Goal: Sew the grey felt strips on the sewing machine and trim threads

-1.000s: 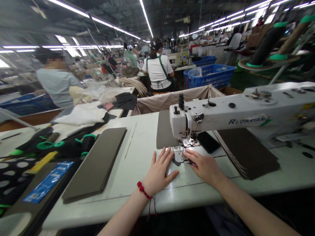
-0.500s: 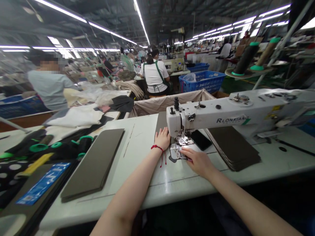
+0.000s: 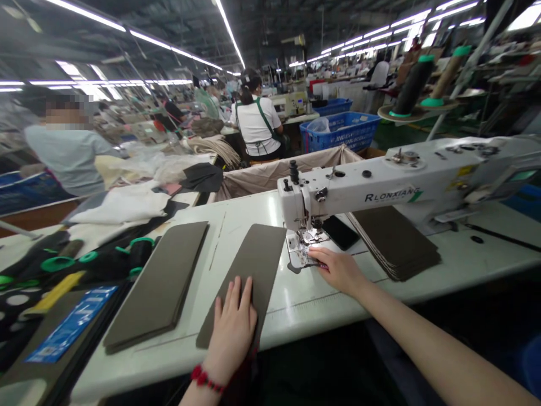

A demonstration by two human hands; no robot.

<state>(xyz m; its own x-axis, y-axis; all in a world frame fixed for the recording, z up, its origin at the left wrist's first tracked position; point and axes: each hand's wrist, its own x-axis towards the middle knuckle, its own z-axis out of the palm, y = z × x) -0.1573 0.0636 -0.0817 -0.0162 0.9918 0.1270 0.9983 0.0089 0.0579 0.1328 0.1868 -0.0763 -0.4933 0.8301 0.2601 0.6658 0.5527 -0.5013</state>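
Observation:
My left hand (image 3: 234, 318) lies flat with fingers spread on a dark grey-brown fabric panel (image 3: 257, 254), long with rounded corners, near the table's front edge. My right hand (image 3: 338, 269) is closed at the metal needle plate (image 3: 299, 256) of the white sewing machine (image 3: 350, 183). A small reddish bit shows under its fingers; what it is I cannot make out. Left of the panel sits a stack of similar panels (image 3: 163, 282). Another stack of panels (image 3: 393, 239) rests under the machine arm, beside a black phone (image 3: 340, 233).
Thread cones (image 3: 414, 87) stand on a holder at the upper right. Spools (image 3: 141, 254), a yellow strip and a blue label strip (image 3: 71, 327) lie at the left. A cloth-lined bin (image 3: 253, 179) adjoins the table's far edge. Two co-workers sit beyond, near a blue crate (image 3: 340, 132).
My left hand has moved from beside the needle toward the front left, and the panel has come out from behind the machine head with it. My right hand stays at the needle plate.

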